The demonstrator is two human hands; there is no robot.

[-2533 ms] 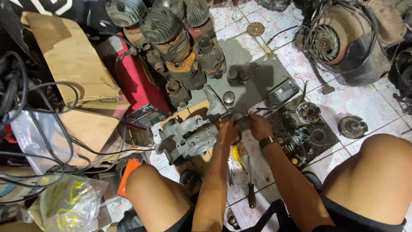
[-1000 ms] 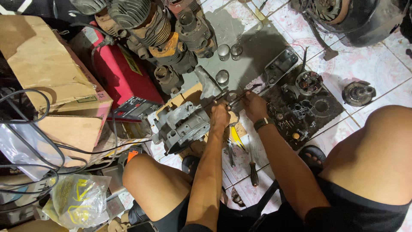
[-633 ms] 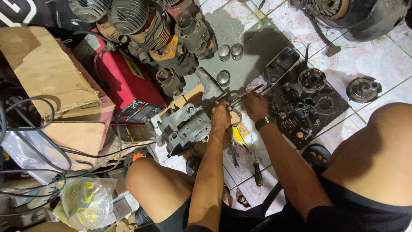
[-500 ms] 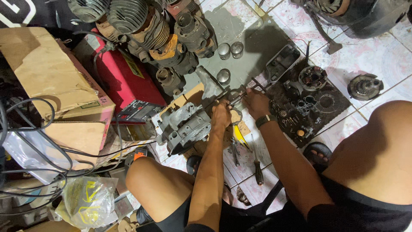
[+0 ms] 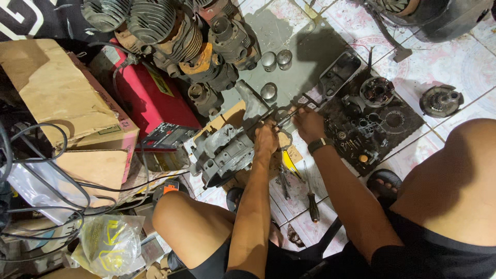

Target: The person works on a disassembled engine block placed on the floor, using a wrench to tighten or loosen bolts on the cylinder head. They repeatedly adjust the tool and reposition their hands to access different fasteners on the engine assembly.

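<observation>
cardboard box (image 5: 57, 98): parked far left on the floor, with black cables looped over it and a crumpled plastic bag (image 5: 111, 243) below. Not touched by anything.
red machine case (image 5: 150, 101): lying just right of the box, with the finned engine cylinders (image 5: 155, 23) stacked above it.
engine crankcase (image 5: 222, 152): the grey casting sits on the tiled floor on a bit of cardboard, between the red case and the hands, right in front of the bent knee.
left hand (image 5: 266, 142): clenched on the right edge of the crankcase, so the casting looks to be steadied there.
rod tool (image 5: 258, 120): a thin dark bar runs from the crankcase top up toward the right hand; what kind of tool it is can't be told.
right hand (image 5: 309, 124): closed around the far end of that rod, wristwatch showing, just right of the left hand.
loose tools (image 5: 310, 196): a screwdriver and pliers are lying on the tiles under the forearms.
parts mat (image 5: 372, 124): dark mat well covered with small engine bits, right of the hands.
step: looks like something is being worked loose or fitted at the crankcase edge.
next move: probably calls for the casting to be kept pinned while the rod gets levered or turned.
</observation>
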